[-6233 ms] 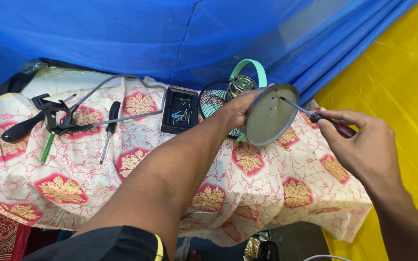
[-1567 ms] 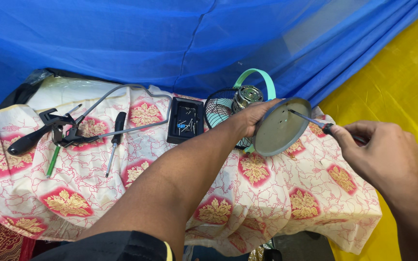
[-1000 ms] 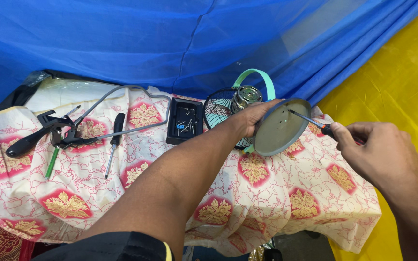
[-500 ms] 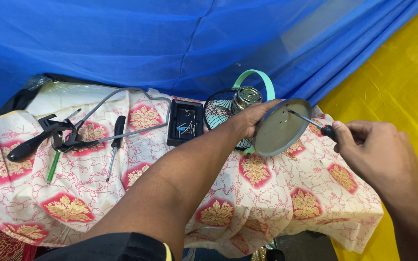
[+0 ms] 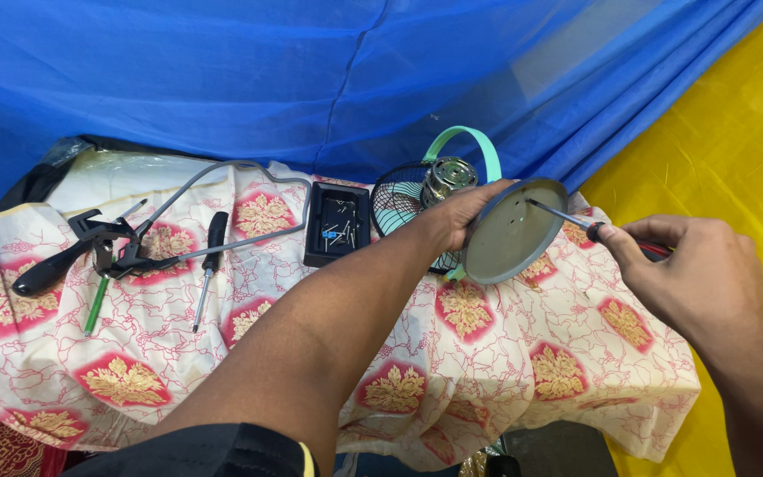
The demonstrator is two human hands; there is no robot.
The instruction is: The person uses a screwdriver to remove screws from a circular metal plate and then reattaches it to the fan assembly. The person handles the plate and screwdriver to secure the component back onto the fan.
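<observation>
Above the right half of the desk (image 5: 487, 353), which is draped in a cream cloth with red and gold flower patches, the left hand (image 5: 457, 216) grips the rim of a round grey fan base (image 5: 512, 231), fingers curled over its upper edge and thumb beneath. The disc is tilted, its flat underside turned toward the camera. The right hand (image 5: 699, 274) is closed around the red and black handle of a screwdriver (image 5: 576, 221); the thin shaft runs up and left, and its tip meets the disc near a small hole by the upper rim. Whether the tip sits in a screw head is hard to tell at this size.

Just behind the disc stands the rest of the small fan: a black wire grille (image 5: 399, 203), a bare silvery motor (image 5: 448, 177) and a mint-green curved bracket (image 5: 474, 141) arching over it. To the left of the grille lies a black tray (image 5: 337, 225) with small screws and bits inside.

Farther left on the cloth lie a second screwdriver with a black handle (image 5: 209, 265), a thin green-handled tool (image 5: 94, 305), and a black-handled tool (image 5: 64, 261) tangled with a grey cable (image 5: 222, 172) that loops toward the tray. Blue netting (image 5: 311, 71) hangs behind the desk, and yellow fabric (image 5: 726, 132) fills the right side.
</observation>
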